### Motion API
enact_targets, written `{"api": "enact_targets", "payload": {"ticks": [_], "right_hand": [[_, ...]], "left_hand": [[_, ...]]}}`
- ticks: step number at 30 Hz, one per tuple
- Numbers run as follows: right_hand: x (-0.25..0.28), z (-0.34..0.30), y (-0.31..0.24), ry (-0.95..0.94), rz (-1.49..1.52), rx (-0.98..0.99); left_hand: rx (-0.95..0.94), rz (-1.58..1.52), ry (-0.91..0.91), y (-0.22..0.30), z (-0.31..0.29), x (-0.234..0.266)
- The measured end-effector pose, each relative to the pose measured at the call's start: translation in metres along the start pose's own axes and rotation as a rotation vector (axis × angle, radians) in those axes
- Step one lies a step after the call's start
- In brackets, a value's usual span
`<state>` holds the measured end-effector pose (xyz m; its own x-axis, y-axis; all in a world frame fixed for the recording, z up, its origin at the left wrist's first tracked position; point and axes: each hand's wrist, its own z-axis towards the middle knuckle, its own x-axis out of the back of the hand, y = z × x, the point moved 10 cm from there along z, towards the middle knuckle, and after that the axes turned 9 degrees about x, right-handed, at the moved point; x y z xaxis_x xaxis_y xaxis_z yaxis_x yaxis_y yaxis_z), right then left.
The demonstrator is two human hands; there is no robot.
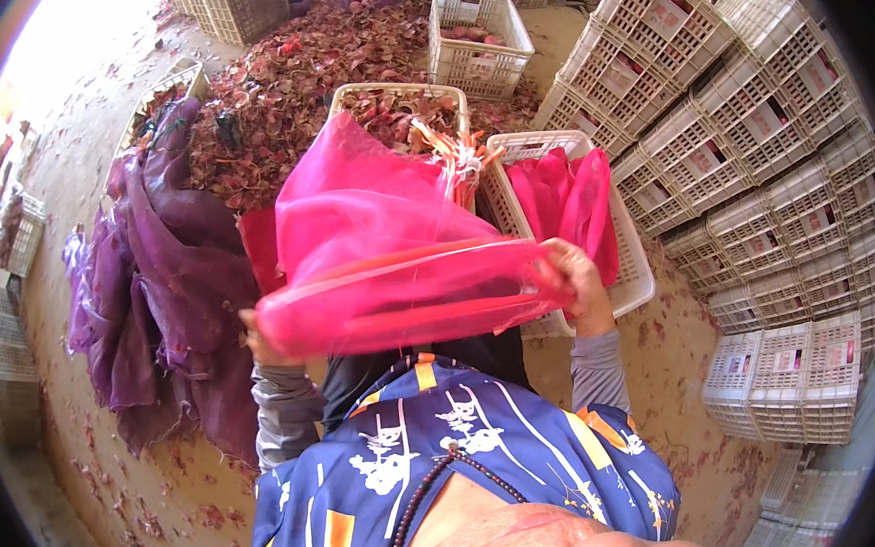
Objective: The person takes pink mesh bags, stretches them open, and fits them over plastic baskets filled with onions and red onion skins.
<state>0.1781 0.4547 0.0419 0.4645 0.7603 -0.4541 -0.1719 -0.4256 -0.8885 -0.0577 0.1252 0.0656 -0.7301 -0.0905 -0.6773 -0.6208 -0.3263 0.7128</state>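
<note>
A bright pink mesh bag [362, 199] is stretched wide in front of me, its reddish mouth edge running between my two hands. My left hand [271, 346] grips one end of that edge, the fingers mostly hidden behind the mesh. At the other end, my right hand [579, 280] has its fingers closed on the edge. Beyond the bag stands a bundle of orange and white ties [459, 163]. Beside my right hand, a white plastic basket [639, 258] holds folded pink mesh bags [567, 196].
Purple mesh sacks [182, 268] hang in a heap at my left. Dry reddish onion skins [289, 74] cover the floor ahead, around a crate [480, 64] of round reddish produce. Stacked plastic crates [755, 163] rise along the right.
</note>
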Motion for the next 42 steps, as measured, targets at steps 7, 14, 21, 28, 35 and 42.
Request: {"api": "enact_targets", "payload": {"ticks": [7,14,21,28,35,42], "right_hand": [[-0.036,-0.008,-0.013,0.091,0.085,0.078],[-0.062,-0.01,-0.018,-0.123,-0.549,0.131],[-0.023,-0.006,-0.053,0.346,-1.039,0.627],[0.044,0.013,0.029,0.35,0.403,0.072],[-0.07,-0.009,0.003,-0.143,0.01,-0.058],[-0.068,-0.004,-0.014,-0.071,-0.519,0.092]], "left_hand": [[-0.13,0.305,0.549,0.03,0.0,0.032],[-0.384,0.602,1.045,0.038,-0.054,0.099],[-0.2,0.275,0.659,0.018,-0.022,0.072],[0.397,0.663,0.252,-0.018,-0.007,0.021],[-0.324,-0.452,0.105,0.038,-0.014,0.035],[-0.268,0.411,0.75,0.028,-0.045,0.114]]}}
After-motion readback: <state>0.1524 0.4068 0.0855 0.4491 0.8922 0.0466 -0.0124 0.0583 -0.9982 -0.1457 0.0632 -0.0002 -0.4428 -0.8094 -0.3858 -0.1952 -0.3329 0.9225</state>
